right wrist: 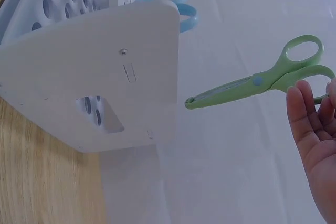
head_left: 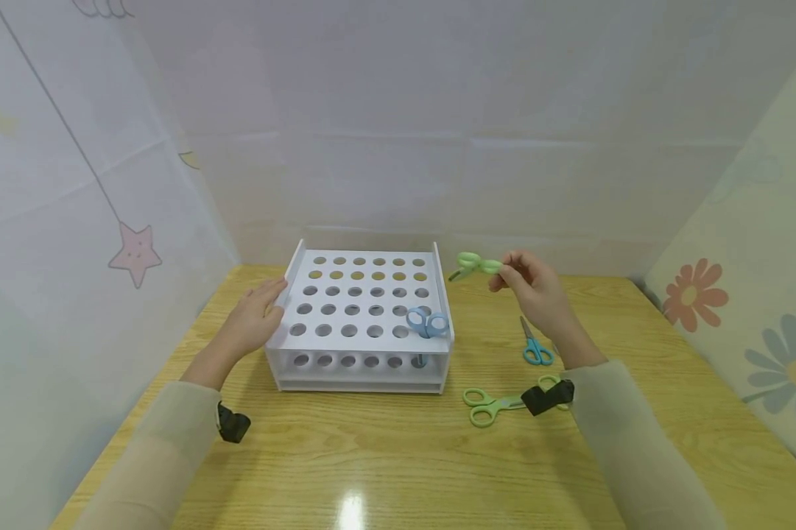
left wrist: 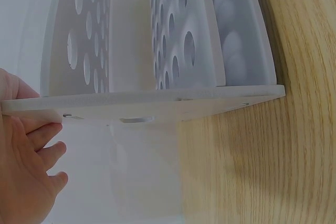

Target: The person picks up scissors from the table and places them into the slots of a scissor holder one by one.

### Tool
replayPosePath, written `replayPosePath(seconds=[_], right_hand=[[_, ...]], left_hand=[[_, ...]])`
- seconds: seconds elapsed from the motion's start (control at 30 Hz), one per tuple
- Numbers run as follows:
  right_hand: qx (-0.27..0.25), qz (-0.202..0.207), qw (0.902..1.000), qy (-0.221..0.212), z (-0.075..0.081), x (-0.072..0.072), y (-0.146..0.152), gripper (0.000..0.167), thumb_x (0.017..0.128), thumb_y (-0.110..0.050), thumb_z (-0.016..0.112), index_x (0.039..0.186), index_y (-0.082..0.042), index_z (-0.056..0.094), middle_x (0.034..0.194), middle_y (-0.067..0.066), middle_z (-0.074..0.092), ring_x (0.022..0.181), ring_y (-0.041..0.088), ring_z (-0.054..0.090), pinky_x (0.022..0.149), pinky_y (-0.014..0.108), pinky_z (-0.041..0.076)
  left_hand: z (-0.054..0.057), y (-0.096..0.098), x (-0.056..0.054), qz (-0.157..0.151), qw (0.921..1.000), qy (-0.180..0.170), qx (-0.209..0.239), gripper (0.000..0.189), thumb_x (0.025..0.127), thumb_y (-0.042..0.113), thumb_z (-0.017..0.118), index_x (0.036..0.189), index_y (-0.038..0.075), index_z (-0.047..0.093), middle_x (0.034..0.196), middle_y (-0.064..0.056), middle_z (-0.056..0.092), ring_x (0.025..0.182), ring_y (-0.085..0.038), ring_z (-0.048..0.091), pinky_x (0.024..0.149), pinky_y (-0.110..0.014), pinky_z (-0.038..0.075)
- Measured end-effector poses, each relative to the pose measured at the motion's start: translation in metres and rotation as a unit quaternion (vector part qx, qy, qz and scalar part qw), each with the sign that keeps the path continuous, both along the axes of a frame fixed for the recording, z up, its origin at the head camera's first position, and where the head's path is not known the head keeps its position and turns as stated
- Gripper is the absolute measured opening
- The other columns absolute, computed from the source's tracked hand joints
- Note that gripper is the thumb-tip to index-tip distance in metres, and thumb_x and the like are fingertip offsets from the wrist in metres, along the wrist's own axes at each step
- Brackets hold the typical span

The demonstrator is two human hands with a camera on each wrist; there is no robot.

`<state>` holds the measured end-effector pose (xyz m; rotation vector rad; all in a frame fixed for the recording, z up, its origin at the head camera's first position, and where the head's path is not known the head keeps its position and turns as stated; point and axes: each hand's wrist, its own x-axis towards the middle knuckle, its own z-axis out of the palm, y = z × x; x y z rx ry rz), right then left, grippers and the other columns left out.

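A white rack with rows of round holes (head_left: 344,344) stands on the table. My left hand (head_left: 255,315) grips the upper edge of its left side panel (left wrist: 157,106), with fingers lying against the outer face. In my right hand (head_left: 537,287), fingertips pinch one handle loop of light green scissors (right wrist: 268,80). They are held in the air just right of the rack, blades angled toward it and apart from it. Light blue scissors (head_left: 428,322) stand handles up in a hole near the rack's front right corner.
Teal scissors (head_left: 535,347) lie right of the rack. Nearer the front lie green scissors (head_left: 487,408), and another green handle (head_left: 550,381) shows partly behind the right wrist strap (head_left: 547,397). Patterned cloth walls (head_left: 398,177) border the wooden table (head_left: 305,471).
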<state>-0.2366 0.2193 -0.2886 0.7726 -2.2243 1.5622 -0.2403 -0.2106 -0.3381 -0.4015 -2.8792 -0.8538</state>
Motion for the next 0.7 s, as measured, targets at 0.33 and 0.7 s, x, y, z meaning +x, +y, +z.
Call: replayPosePath(seconds=[0.33,0.7], right_hand=[[-0.031,0.028,0.9991,-0.009,0.006,0.002,-0.016,0.016,0.095,-0.003,0.046,0.095,0.013,0.049,0.076,0.017,0.058,0.070,0.015,0.060,0.072,0.025,0.053],[-0.023,0.046,0.9978,-0.043,-0.002,-0.005,-0.027,0.017,0.095,-0.005,0.046,0.097,0.012,0.049,0.077,0.019,0.056,0.069,0.016,0.060,0.070,0.027,0.054]], left_hand=[[0.000,0.000,-0.001,-0.005,1.0000,0.007,0.002,0.051,0.093,0.013,0.035,0.141,-0.002,0.031,0.146,-0.020,0.025,0.136,-0.034,0.013,0.110,-0.046,0.001],[-0.001,0.000,0.000,-0.003,1.0000,0.006,0.004,0.051,0.094,0.014,0.035,0.141,-0.002,0.030,0.146,-0.020,0.025,0.136,-0.033,0.013,0.110,-0.046,0.001]])
